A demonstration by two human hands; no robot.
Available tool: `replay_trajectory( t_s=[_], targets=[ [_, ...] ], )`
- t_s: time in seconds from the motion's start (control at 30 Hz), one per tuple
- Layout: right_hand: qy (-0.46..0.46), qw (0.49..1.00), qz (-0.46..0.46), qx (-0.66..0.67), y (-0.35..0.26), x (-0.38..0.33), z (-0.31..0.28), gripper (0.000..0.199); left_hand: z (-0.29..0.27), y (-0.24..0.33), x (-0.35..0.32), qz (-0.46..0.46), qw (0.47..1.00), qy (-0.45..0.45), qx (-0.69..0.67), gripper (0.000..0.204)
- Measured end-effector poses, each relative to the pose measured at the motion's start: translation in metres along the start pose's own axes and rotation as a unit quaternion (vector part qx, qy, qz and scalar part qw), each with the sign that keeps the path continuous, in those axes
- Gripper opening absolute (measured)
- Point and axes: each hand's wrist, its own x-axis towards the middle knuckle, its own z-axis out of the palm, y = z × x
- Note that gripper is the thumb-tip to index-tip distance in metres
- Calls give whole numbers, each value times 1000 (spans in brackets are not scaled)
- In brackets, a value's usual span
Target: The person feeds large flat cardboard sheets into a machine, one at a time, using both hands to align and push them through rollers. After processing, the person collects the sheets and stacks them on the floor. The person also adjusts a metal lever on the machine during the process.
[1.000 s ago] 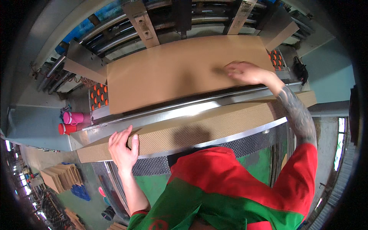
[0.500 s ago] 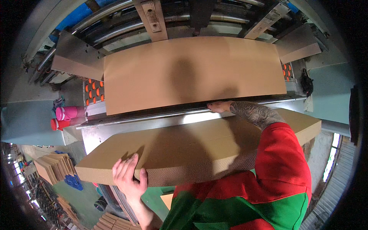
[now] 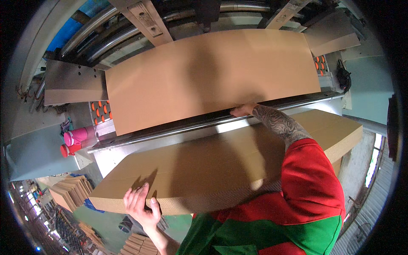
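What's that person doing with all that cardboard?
A person is holding a thick stack of flat cardboard sheets in front of a big machine. The left hand grips the stack's near edge, and the right hand reaches over it to its far edge, by the machine's shiny metal rail. Another cardboard sheet lies flat on the machine just beyond. Pink and red bottles sit off to the left.

The stack of cardboard sheets [image 3: 212,170] was plain tan, its near edge speckled with fine corrugation dots. The flat sheet [image 3: 208,76] on the machine was the same tan. The feed rollers [image 3: 100,111] were orange. The two bottles [image 3: 76,140] were pink and red. The sleeve [image 3: 312,182] was red above green. The forearm [image 3: 280,125] bore dark tattoo patterning.
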Motion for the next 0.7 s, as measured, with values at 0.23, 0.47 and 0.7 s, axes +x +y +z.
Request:
replay_trajectory(
  t_s=[0.23, 0.47, 0.7],
  targets=[
    [-180, 841, 171, 482, -41, 38, -25, 34, -1, 2, -1, -1, 1000, 11, 6, 45],
    [-226, 185, 211, 933, 33, 7, 13, 28, 0, 3, -2, -3, 1000, 17, 6, 44],
    [-266, 34, 218, 938, 86, -25, 42, 42, 0, 3, -1, -5, 1000, 17, 9, 44]
  ],
)
